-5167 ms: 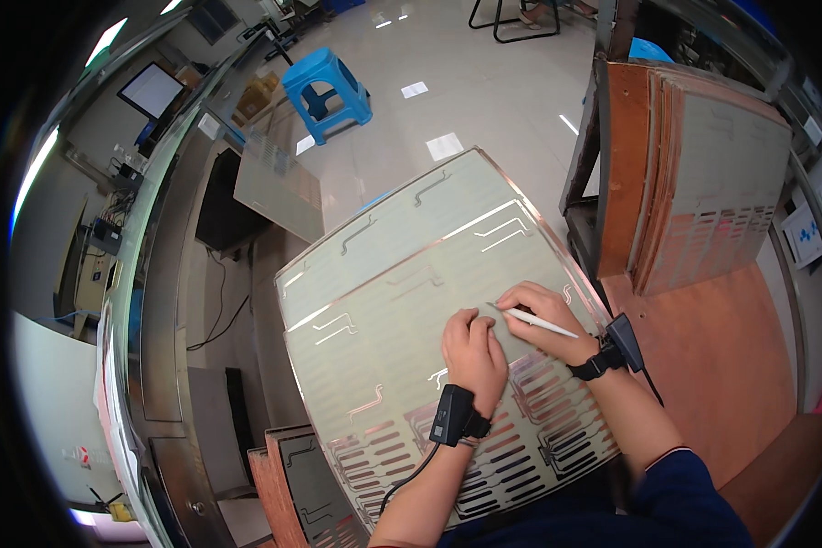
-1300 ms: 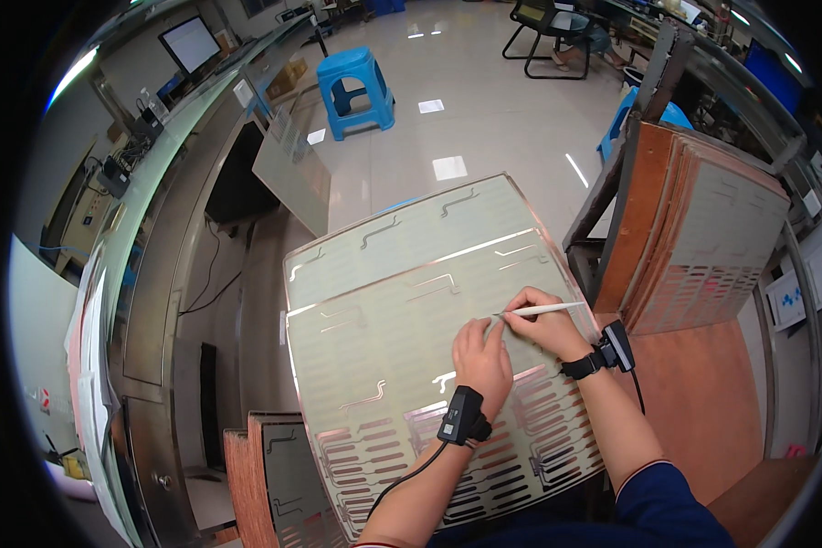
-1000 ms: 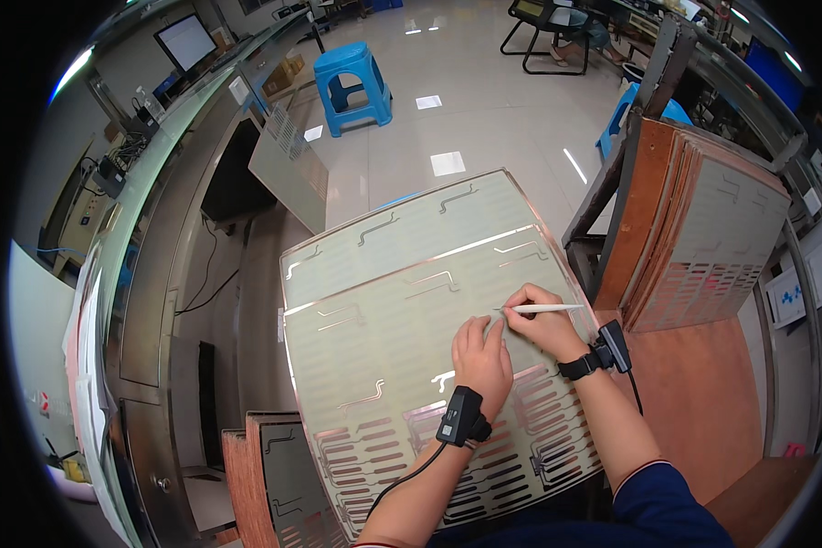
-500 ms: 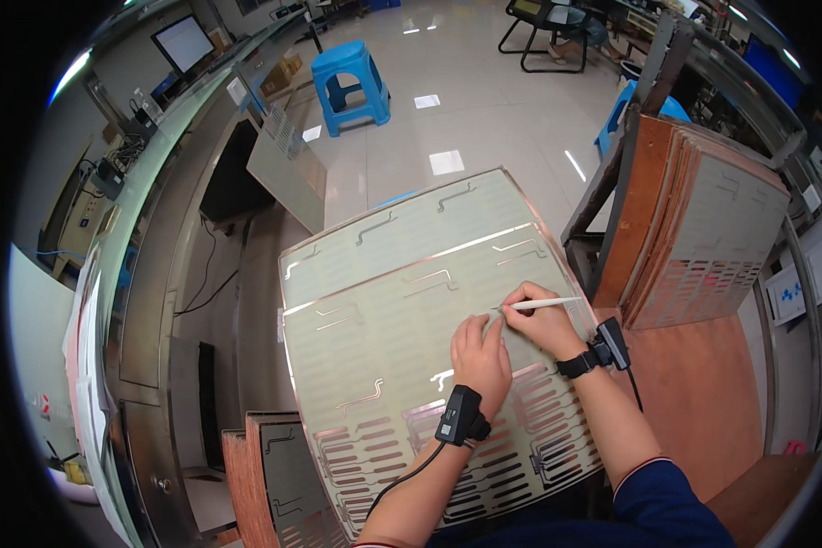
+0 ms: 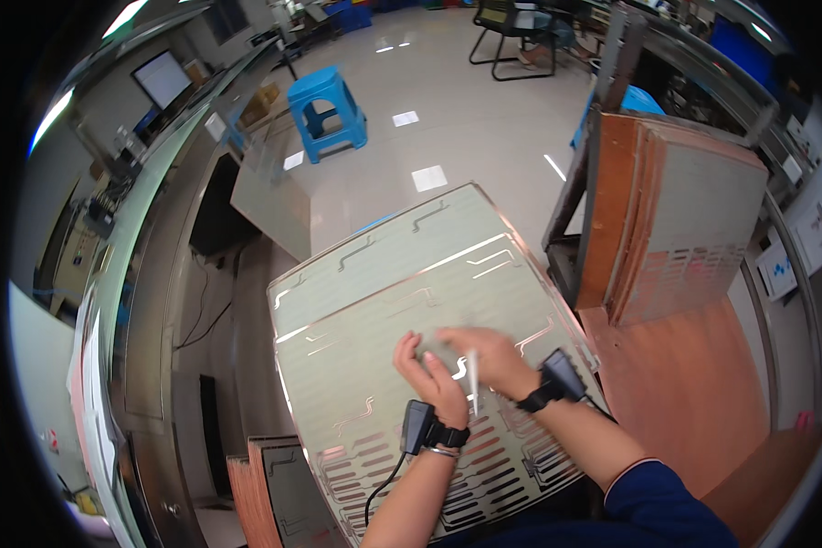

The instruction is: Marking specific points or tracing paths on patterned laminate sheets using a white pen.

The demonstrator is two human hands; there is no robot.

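A pale grey-green panel with copper-coloured traces and slots (image 5: 338, 315) lies in front of me, seemingly on another sheet. Over its middle, my left hand (image 5: 432, 379) is half curled, thumb apart from the fingers and nothing visible in it. My right hand (image 5: 491, 356), blurred by motion, is just to its right with the fingers bent. It holds a slim white pen-like tool (image 5: 474, 388), which now points down toward me; its tip is not clear. Both wrists wear black straps with small devices and cables.
Similar panels stand upright in a stack (image 5: 685, 210) at the right, beside a metal frame on a reddish-brown board (image 5: 680, 384). More panels (image 5: 288, 484) stand at the lower left. A metal cabinet (image 5: 146, 365) runs along the left. A blue stool (image 5: 326, 114) stands beyond.
Both hands have come back toward me and left, off the spot they were working on. The pen-like tool has swung from pointing right to pointing down. My view has shifted slightly.
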